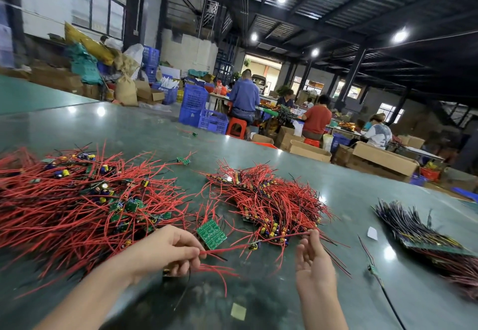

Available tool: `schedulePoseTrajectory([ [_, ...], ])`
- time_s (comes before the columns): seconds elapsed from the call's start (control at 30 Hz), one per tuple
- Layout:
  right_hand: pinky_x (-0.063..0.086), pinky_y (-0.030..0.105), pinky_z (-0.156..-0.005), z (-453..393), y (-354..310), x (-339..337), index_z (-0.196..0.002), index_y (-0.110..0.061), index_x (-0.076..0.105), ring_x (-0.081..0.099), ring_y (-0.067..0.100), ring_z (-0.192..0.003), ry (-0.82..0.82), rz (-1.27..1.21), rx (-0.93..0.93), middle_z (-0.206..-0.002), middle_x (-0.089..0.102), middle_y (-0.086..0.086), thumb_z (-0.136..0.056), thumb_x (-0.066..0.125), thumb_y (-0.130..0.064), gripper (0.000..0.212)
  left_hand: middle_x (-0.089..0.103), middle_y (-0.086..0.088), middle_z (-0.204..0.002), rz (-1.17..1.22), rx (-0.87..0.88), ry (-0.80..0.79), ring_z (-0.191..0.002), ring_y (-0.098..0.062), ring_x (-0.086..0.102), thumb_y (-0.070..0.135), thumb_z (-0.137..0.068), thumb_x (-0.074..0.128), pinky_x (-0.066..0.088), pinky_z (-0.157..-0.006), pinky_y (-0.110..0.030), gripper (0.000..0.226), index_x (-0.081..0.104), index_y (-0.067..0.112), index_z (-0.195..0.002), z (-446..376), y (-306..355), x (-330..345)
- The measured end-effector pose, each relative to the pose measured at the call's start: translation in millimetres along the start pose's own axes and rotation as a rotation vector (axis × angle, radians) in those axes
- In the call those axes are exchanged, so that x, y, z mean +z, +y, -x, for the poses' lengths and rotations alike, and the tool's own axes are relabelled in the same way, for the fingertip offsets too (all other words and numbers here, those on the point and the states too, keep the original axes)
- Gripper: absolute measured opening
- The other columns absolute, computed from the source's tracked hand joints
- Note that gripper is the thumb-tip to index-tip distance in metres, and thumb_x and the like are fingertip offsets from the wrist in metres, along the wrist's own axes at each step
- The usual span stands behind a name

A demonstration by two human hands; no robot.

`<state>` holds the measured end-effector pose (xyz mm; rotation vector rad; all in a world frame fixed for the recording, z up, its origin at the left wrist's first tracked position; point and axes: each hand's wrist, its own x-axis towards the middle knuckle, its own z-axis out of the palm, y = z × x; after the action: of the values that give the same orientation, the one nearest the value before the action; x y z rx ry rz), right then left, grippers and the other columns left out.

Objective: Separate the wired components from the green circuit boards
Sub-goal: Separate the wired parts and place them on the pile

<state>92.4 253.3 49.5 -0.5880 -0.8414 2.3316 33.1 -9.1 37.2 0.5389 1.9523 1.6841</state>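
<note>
head: left grip (165, 250) pinches red wires (222, 249) (board (211, 234) beyond).

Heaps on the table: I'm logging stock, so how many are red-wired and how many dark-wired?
Red-wired heaps: 2, the left heap and the middle heap
Dark-wired heaps: 1, the right heap
Total: 3

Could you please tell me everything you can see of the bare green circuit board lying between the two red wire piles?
The green circuit board is a flat rectangular panel printed with a grid of lighter pads. It lies tilted on the green table, just beyond the left hand. Loose red wires run beside its near edge.
</note>
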Motion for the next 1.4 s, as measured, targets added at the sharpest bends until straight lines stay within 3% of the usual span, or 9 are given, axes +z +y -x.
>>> schedulePoseTrajectory([
  [0.17,0.038,0.007,-0.036,0,4,1,-0.074,-0.009,0.053,0.048,0.001,-0.037,-0.107,-0.240,0.255,-0.049,0.052,-0.003,-0.093,0.049,-0.020,0.022,0.057,-0.004,-0.059,0.520,0.035,-0.162,-0.036,-0.003,0.038,0.009,-0.070,0.078,0.030,-0.033,-0.011,0.014,0.071,0.000,-0.078,3,1,-11],
  [0.27,0.035,0.007,-0.034,2,7,2,-0.074,-0.010,0.051,0.046,0.000,-0.036,-0.121,-0.274,0.273,-0.048,0.049,-0.003,-0.093,0.048,-0.020,0.022,0.056,-0.008,-0.058,0.817,-0.003,-0.089,-0.030,-0.002,0.036,-0.001,-0.060,0.083,0.028,-0.026,-0.011,0.028,0.066,-0.010,-0.081,-1,1,-12],
  [0.33,0.037,0.007,-0.035,1,7,2,-0.074,-0.008,0.053,0.046,0.001,-0.035,-0.063,-0.235,0.194,-0.046,0.051,-0.002,-0.094,0.049,-0.017,0.023,0.060,-0.007,-0.058,0.571,0.011,0.076,-0.030,-0.003,0.036,-0.003,-0.077,0.065,0.027,-0.028,-0.011,0.007,0.065,-0.007,-0.083,-2,2,-8],
  [0.47,0.042,0.009,-0.038,-1,13,2,-0.075,-0.011,0.059,0.050,-0.002,-0.036,0.085,0.075,-0.112,-0.043,0.058,-0.008,-0.091,0.059,-0.014,0.016,0.067,0.001,-0.057,-0.350,0.240,0.519,-0.031,-0.007,0.043,-0.003,-0.086,0.061,0.036,-0.038,-0.017,0.023,0.068,0.012,-0.071,-5,-3,0],
  [0.57,0.044,0.009,-0.041,-1,15,1,-0.075,-0.012,0.061,0.052,-0.002,-0.038,0.080,0.161,-0.234,-0.045,0.061,-0.009,-0.089,0.060,-0.012,0.014,0.067,0.005,-0.055,-0.465,0.312,0.606,-0.032,-0.008,0.049,0.004,-0.080,0.069,0.040,-0.044,-0.015,0.022,0.068,0.015,-0.061,0,-1,-1],
  [0.73,0.047,0.010,-0.043,-3,11,-1,-0.080,-0.013,0.063,0.054,-0.002,-0.040,0.028,0.165,-0.215,-0.048,0.063,-0.009,-0.089,0.061,-0.013,0.009,0.068,-0.013,-0.059,-0.138,0.107,0.396,-0.038,-0.011,0.054,-0.001,-0.083,0.066,0.040,-0.036,-0.018,0.015,0.068,0.002,-0.068,5,4,-10],
  [0.83,0.047,0.010,-0.042,-5,10,-3,-0.080,-0.011,0.061,0.055,-0.002,-0.039,0.028,0.157,-0.176,-0.046,0.062,-0.008,-0.089,0.059,-0.012,0.010,0.070,-0.016,-0.066,0.084,0.015,0.253,-0.049,-0.015,0.064,-0.009,-0.087,0.057,0.050,-0.044,-0.020,0.011,0.067,-0.006,-0.084,7,7,-14],
  [1.07,0.047,0.009,-0.044,-11,6,-8,-0.083,-0.010,0.063,0.055,-0.001,-0.041,-0.005,0.190,-0.175,-0.050,0.064,-0.008,-0.089,0.060,-0.011,0.006,0.072,-0.012,-0.070,-0.091,-0.122,0.041,-0.062,-0.018,0.071,-0.006,-0.090,0.052,0.053,-0.051,-0.020,0.014,0.065,0.000,-0.089,10,3,-18],
  [1.4,0.048,0.008,-0.047,-14,4,-11,-0.083,-0.012,0.064,0.057,-0.002,-0.045,-0.007,0.177,-0.195,-0.053,0.066,-0.008,-0.089,0.061,-0.012,0.006,0.067,-0.009,-0.060,-0.216,-0.260,0.053,-0.048,-0.013,0.062,0.004,-0.087,0.061,0.048,-0.044,-0.020,0.021,0.069,0.005,-0.068,11,1,-17],
])
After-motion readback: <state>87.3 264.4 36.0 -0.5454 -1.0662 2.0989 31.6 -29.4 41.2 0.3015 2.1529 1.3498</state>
